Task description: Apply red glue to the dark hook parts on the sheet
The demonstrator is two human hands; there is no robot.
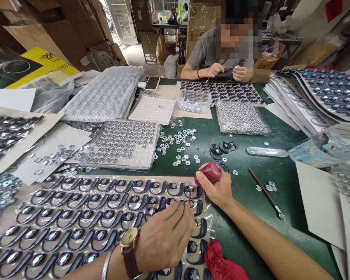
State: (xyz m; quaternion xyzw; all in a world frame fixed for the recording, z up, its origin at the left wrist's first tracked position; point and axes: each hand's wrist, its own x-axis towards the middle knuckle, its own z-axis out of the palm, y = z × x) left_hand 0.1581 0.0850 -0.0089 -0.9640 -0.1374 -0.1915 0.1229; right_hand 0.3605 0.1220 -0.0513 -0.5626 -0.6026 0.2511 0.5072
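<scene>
Green tabletop (239, 225): red bottle (209, 172), likely light, squeezable, best held mid-body; right hand (221, 188) fingers wrapped round it; left hand (166, 235) pinching slim red stick (189, 196).

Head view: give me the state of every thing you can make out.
Red bottle: tilted, tip down
Right hand: grip closed around the bottle
Left hand: grip pinched at a thin reddish stick
Sheet of black hooks: lying flat
Red cloth: crumpled
Wooden stick: lying unheld
Loose washers: scattered
Phone: lying flat
</scene>
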